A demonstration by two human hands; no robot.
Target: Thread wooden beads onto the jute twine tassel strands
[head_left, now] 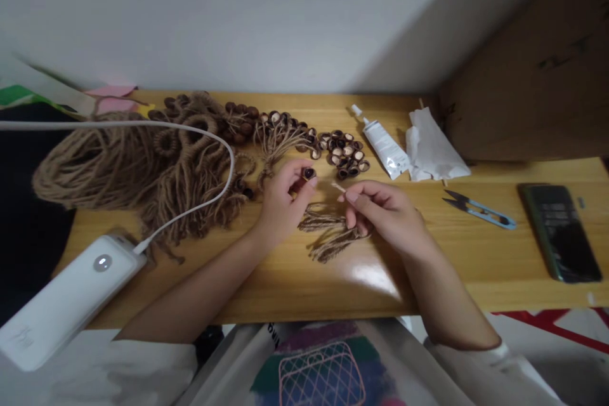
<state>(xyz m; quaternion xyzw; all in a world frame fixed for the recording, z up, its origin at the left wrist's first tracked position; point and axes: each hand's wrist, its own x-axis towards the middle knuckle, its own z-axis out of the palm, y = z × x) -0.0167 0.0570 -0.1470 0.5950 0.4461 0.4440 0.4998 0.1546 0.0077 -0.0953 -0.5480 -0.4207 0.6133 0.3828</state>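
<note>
My left hand [284, 200] pinches a small brown acorn-cap-like shell [309, 173] between thumb and fingers, its dark hollow turned up. In my right hand [383, 206], thumb and forefinger grip a thin, pale-tipped piece [337, 187] that points toward the shell without touching it. Whether this is a twine end or a small stick, I cannot tell. Below the right fingers lie knotted jute twine tassels [328, 247], partly hidden by that hand. Just beyond both hands sits a cluster of similar shells [346, 151], some showing pale insides.
Heaped jute twine [104, 162] covers the left side of the table. A white glue tube [386, 147], white paper packet [431, 149], blue thread snips [483, 209] and phone [561, 231] lie rightward. A cardboard box [528, 63] stands behind. A power bank [71, 301] trails its cable.
</note>
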